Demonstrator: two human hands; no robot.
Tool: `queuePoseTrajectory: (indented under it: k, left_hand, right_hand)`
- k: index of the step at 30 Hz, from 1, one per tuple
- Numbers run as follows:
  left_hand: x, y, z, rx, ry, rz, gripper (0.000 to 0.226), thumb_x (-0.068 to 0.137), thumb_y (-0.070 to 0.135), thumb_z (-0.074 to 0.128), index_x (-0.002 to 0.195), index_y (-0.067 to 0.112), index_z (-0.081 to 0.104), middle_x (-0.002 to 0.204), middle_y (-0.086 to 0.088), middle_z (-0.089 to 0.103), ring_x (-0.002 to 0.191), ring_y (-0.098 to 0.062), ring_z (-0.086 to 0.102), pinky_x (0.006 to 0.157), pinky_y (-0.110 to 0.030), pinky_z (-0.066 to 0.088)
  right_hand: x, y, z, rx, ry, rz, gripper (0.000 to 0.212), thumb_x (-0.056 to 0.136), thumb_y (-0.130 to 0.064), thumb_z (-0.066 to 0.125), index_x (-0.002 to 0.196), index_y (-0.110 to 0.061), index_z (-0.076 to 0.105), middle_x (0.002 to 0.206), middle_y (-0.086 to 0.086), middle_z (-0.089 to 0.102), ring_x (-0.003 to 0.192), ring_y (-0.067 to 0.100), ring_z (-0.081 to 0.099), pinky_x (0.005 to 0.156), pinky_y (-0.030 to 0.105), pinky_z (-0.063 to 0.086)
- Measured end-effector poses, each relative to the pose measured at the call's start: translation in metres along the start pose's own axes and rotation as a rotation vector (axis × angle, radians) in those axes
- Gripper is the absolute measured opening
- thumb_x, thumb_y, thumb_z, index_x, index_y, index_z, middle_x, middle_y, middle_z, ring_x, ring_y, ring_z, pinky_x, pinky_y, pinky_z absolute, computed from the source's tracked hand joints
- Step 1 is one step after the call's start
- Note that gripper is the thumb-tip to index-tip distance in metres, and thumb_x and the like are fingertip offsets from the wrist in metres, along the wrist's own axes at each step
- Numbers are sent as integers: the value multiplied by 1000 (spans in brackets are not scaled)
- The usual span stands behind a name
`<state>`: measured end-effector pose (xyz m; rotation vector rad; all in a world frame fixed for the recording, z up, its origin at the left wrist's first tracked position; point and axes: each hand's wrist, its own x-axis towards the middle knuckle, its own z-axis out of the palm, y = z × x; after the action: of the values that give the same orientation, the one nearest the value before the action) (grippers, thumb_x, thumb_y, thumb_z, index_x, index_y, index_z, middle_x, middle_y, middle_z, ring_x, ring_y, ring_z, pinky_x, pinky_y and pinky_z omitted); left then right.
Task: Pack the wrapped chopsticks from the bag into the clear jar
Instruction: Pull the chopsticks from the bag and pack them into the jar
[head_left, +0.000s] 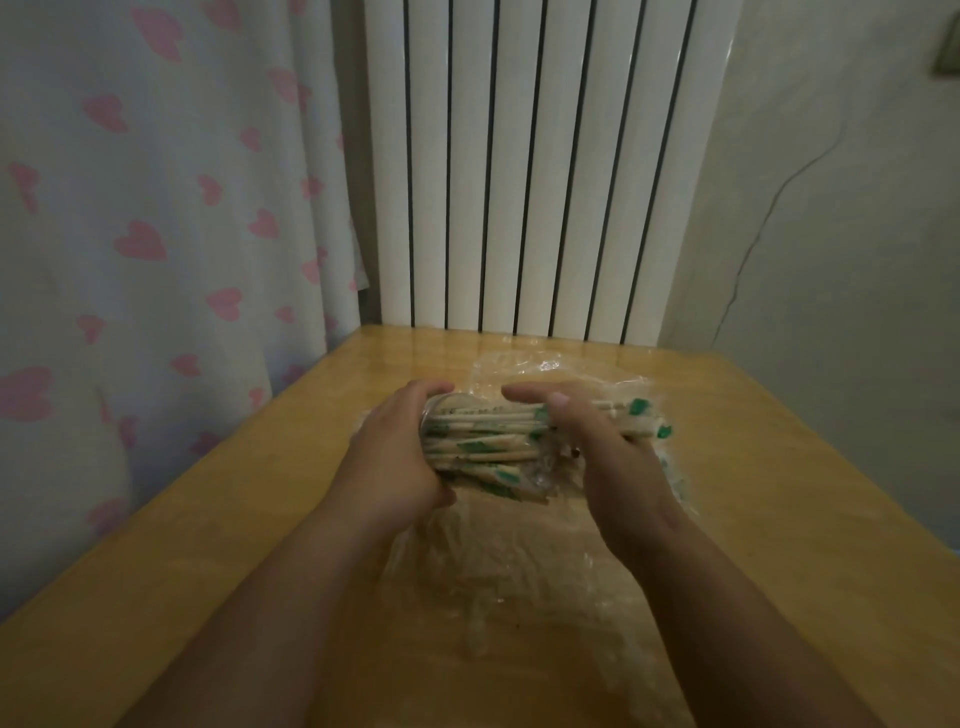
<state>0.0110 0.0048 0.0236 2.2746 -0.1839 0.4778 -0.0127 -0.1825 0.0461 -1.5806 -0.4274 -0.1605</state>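
Chopsticks (483, 434) are going lengthwise into the sideways clear jar (441, 410) gripped by the left hand (395, 457), the right hand (587, 441) clasping their bundle; next, likely pushing deeper.

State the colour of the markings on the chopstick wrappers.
Green patches on the pale wrapped chopsticks, clearest in the head view.

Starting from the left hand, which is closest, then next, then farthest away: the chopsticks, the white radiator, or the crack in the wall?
1. Chopsticks: touching the left hand, on its right.
2. White radiator: behind the table, straight ahead.
3. Wall crack: far right, past the radiator.
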Motion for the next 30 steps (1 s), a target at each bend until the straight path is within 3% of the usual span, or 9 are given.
queuePoseTrajectory:
  k: [4,7,12,16,19,21,24,27,30]
  left_hand:
    - [1,0,0,8,2,-9,97,49,8,86,130,40,44,117,17,53,108,-12,51,87,-36,50]
    - [1,1,2,23,-4,12,94,52,7,84,130,39,44,115,18,50,108,-12,50,82,-32,47]
    - [0,1,2,20,-2,23,90,53,8,82,128,40,45,112,18,50,107,-13,50,79,-32,47]
    - [1,1,-2,-1,27,-23,96,47,5,85,128,39,46,112,17,51,105,-12,51,84,-32,48]
    - [1,1,-1,7,22,-16,97,46,5,85,129,38,46,114,16,51,105,-13,51,84,-32,47]
    - [1,1,1,19,13,-9,96,47,6,85,129,39,46,115,16,51,107,-13,50,86,-35,48]
    - [1,1,2,25,3,-9,97,48,7,86,130,39,45,115,19,49,110,-12,49,87,-35,48]
    - [1,1,0,13,9,-14,99,47,7,86,131,38,45,116,19,49,111,-12,49,88,-35,48]
    - [1,0,0,-7,36,-22,100,45,7,88,130,38,45,117,16,50,110,-13,50,89,-37,49]
  right_hand:
    - [2,-4,5,-101,133,-117,20,96,-20,54,88,-15,72,81,0,72,73,13,71,58,25,57]
    - [2,-2,9,-178,27,-53,13,91,-32,63,90,-22,72,78,-3,73,70,8,72,55,20,55]
    - [2,3,1,-21,-88,1,55,71,-44,80,121,-26,65,110,0,64,91,14,71,70,28,59]
    - [3,3,0,-42,183,-267,34,77,-48,68,100,-24,63,100,4,63,86,26,68,62,43,61]
    - [3,5,7,-351,364,-443,16,87,-49,54,81,-35,59,78,-9,63,76,12,64,59,36,56]
    - [4,8,11,-514,289,-430,18,90,-49,46,84,-38,59,76,-16,62,76,6,63,59,32,55]
    - [5,13,11,-491,157,-325,39,92,-50,33,100,-31,66,91,-16,63,89,9,62,70,46,56]
    - [4,14,7,-402,221,-353,48,92,-51,29,119,-31,63,111,-16,62,107,11,59,82,49,54]
    - [0,11,7,-410,270,-446,43,94,-43,33,115,-27,67,106,-15,65,103,9,60,80,50,53]
